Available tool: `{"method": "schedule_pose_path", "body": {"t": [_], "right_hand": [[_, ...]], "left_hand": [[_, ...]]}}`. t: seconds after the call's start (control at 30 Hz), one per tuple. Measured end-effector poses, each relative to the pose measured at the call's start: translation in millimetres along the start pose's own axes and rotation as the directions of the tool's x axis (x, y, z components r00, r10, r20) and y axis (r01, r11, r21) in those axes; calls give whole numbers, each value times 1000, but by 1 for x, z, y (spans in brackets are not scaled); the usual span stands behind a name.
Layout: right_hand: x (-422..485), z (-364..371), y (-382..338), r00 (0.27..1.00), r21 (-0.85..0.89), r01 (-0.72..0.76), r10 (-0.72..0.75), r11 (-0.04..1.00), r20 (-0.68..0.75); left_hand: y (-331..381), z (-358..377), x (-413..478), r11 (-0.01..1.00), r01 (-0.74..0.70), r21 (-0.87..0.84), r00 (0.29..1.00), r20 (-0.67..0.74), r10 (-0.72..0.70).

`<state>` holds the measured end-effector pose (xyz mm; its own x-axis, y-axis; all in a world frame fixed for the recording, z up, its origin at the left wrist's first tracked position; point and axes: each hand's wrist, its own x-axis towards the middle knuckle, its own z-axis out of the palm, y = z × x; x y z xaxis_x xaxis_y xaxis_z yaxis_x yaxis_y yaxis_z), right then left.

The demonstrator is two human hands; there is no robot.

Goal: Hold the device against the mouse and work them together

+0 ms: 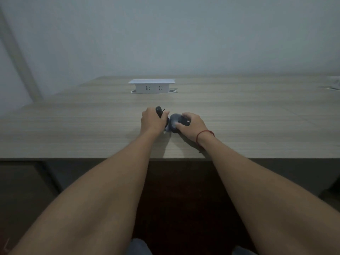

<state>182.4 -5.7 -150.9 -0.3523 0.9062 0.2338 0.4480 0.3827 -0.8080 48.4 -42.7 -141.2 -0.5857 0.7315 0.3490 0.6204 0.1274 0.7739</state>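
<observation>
Left hand (pixel 152 119) was curled round a small black part (pixel 159 111), thumb and fingers wrapped on it, its rounded top and a thin black prong sticking up past the knuckles. What the part was exactly could not be told; it looked like a lid or a clip-on piece.

Right hand (pixel 189 124) was curled over a dark rounded gadget (pixel 174 124), fingers on its far side and thumb pressing on the near face. The gadget sat on the desk (pixel 73 129), just beside the left hand and close to touching the black part. A red string (pixel 204 134) circled the right wrist.

Both things lay mid-desk, somewhat nearer the front edge than the wall. Something pale showed under the gadget at the desk surface; too small to identify.

Judged step: the two pieces were being taken apart or fitted together, with the right hand steadying the body and the left working the smaller piece. Which of the two could not be settled from this view.

Next move, as judged: keep the gadget pinned flat with the right hand, line the black part up squarely against it, and avoid bending the thin prong.

Farther out: a white socket box (pixel 151 86) stood raised from the desk near the wall, well apart from the hands
</observation>
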Motion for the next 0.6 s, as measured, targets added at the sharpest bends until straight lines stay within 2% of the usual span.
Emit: {"method": "schedule_pose_path", "body": {"t": [0.13, 0.23, 0.3, 0.33, 0.4, 0.47, 0.53, 0.6], "right_hand": [[3, 0, -2, 1000, -6, -24, 24, 1000, 3], [2, 0, -2, 1000, -1, -27, 27, 1000, -6], [1, -1, -2, 1000, 1, -20, 20, 1000, -11], [0, -1, -2, 1000, 8, -16, 16, 1000, -6], [-2, -1, 0, 1000, 30, -5, 5, 1000, 7], [-3, 0, 0, 1000, 45, 3, -3, 999, 4], [-2, 0, 1, 1000, 58, -5, 6, 998, -19], [0, 0, 2, 999, 76, -21, 24, 997, -40]], "left_hand": [[2, -4, -2, 998, -22, -58, 994, 108, 28], [-7, -7, 4, 971, 97, -220, 986, 153, -64], [-8, -9, 7, 941, 200, -273, 978, 117, -174], [-8, -8, 8, 943, 221, -247, 975, 68, -211], [-6, -5, 7, 954, 234, -188, 968, -50, -248], [-6, -2, 5, 955, 231, -184, 964, -90, -250], [-7, -3, 2, 948, 222, -229, 972, -24, -233], [-7, -7, 3, 919, 241, -313, 970, 100, -220]]}}
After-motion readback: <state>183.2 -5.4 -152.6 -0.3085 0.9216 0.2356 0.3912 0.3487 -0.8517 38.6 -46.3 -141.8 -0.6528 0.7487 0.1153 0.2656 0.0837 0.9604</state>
